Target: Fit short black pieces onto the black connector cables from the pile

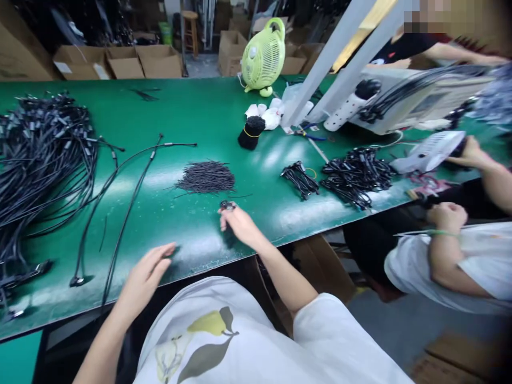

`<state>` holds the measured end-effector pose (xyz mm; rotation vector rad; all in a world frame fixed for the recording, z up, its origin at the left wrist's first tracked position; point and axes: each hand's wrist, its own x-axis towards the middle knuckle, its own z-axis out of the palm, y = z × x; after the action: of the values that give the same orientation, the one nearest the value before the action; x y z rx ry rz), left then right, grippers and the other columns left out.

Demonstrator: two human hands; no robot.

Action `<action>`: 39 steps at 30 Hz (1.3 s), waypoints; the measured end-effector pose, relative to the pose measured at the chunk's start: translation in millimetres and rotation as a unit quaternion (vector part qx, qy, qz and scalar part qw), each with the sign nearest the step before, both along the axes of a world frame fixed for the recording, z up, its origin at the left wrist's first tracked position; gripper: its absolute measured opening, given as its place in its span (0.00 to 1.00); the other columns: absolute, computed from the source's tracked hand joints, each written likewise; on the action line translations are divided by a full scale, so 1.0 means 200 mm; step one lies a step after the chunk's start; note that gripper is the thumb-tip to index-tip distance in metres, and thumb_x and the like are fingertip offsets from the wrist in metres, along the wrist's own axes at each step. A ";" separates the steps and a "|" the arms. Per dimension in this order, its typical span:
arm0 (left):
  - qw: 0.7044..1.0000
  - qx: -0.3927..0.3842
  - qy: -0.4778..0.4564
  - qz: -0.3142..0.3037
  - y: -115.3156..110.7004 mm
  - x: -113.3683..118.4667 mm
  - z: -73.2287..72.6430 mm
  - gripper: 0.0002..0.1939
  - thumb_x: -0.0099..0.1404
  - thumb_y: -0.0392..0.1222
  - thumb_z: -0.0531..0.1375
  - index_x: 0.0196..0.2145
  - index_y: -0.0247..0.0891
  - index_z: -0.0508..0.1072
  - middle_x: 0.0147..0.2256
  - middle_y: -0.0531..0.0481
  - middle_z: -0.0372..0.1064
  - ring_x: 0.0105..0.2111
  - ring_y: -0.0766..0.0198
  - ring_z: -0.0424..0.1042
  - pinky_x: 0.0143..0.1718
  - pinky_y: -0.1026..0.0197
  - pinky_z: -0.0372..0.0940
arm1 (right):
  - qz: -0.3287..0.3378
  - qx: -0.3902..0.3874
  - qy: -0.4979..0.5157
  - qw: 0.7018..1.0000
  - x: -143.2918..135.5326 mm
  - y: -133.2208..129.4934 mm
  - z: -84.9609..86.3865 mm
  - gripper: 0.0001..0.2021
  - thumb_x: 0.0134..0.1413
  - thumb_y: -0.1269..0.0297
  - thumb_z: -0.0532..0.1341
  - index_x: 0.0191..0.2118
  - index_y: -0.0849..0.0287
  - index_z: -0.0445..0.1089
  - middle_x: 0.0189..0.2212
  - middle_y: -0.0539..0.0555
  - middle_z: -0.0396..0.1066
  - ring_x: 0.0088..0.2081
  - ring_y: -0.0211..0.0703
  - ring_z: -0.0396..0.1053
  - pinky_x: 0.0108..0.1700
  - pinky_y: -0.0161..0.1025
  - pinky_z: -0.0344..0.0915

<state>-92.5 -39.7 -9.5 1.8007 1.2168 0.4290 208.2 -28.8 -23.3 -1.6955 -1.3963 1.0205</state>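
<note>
My right hand (237, 220) is closed around a small black cable bundle (226, 205) over the front part of the table; most of the bundle is hidden by the fingers. Left of it, my left hand (150, 269) hovers at the table's front edge with fingers stretched and nothing in them. Just beyond my right hand lies a flat pile of short black ties (207, 177). Two long black cables (134, 197) stretch across the table on the left, beside a large heap of black cables (48, 160).
Folded cable bundles (358, 176) lie to the right, near a co-worker's hand (470, 154) on a white device (434, 152). Further back stand a banded black bundle (251, 132), a green fan (263, 56) and slanted grey posts (328, 58). Cardboard boxes (158, 63) line the far side.
</note>
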 end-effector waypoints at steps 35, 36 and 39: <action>0.754 -0.167 -0.485 0.410 -0.33 -0.58 0.04 0.14 0.61 0.48 0.63 0.29 0.34 0.68 0.21 0.57 0.53 0.20 0.74 0.55 0.20 0.70 0.53 | 0.131 0.210 -0.488 0.837 -0.51 1.50 0.71 0.25 0.63 0.50 0.49 0.28 0.70 0.67 0.31 0.65 0.71 0.45 0.58 0.72 0.40 0.50 0.59; 0.730 -0.190 -0.517 0.405 -0.30 -0.56 0.04 0.13 0.61 0.47 0.64 0.29 0.34 0.68 0.21 0.57 0.54 0.20 0.74 0.55 0.20 0.71 0.52 | 0.142 0.209 -0.502 0.827 -0.52 1.47 0.70 0.29 0.63 0.48 0.45 0.28 0.72 0.67 0.31 0.67 0.71 0.44 0.57 0.73 0.38 0.49 0.58; 0.694 -0.238 -0.556 0.391 -0.19 -0.49 0.06 0.10 0.62 0.44 0.63 0.33 0.33 0.70 0.25 0.54 0.62 0.24 0.73 0.65 0.25 0.71 0.60 | 0.183 0.217 -0.534 0.796 -0.57 1.33 0.62 0.31 0.65 0.49 0.41 0.28 0.72 0.67 0.29 0.69 0.71 0.39 0.52 0.74 0.34 0.47 0.54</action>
<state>-190.9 -77.0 2.1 0.2450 0.9357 1.3029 94.7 237.6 101.4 -1.6837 -2.4892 -0.2670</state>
